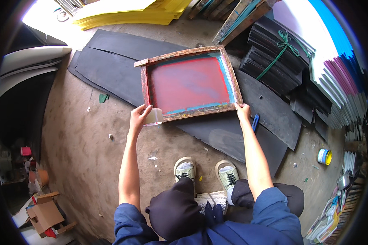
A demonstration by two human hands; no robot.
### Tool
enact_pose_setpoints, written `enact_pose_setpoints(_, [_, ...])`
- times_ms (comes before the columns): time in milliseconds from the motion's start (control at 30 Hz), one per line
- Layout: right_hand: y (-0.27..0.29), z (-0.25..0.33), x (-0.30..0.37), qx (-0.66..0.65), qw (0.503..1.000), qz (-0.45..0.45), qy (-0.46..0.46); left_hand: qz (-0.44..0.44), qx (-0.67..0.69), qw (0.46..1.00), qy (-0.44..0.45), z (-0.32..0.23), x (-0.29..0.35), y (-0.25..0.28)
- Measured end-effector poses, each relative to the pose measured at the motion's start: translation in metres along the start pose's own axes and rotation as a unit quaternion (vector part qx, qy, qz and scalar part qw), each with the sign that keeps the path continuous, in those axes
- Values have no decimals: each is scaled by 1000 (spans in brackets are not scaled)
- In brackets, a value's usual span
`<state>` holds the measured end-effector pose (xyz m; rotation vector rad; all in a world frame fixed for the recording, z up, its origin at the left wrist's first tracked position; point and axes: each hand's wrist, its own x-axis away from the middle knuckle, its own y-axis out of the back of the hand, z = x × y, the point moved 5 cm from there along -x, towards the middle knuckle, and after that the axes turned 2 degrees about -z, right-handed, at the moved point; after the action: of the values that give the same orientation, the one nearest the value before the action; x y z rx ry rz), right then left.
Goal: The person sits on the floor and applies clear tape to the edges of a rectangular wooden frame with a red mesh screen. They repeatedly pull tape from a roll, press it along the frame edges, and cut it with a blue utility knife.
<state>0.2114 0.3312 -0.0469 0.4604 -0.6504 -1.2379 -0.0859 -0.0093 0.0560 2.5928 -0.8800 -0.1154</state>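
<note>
Pinches framed screen (pixel 188 85) at near corners with nearly closed left hand (pixel 139 116), beside translucent piece (pixel 154 116), and right hand (pixel 243 111), likely to steady it over black sheets (pixel 110 75)

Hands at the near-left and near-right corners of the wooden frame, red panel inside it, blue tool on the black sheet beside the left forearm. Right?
Not quite: the head view shows the blue tool beside the right forearm. The left hand and right hand are indeed at those corners.
</note>
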Motion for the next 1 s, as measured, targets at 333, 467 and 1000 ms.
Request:
enact_pose_setpoints(333, [3, -3, 1, 71, 996, -31, -41, 18, -15, 999, -22, -5, -21, -17])
enact_pose_setpoints(467, [3, 7, 4, 102, 993, -16, -61, 20, -33, 999, -32, -15, -22, -16])
enact_pose_setpoints(1000, [10, 27, 13, 176, 983, -16, -53, 40, -22, 998, -34, -6, -18, -15])
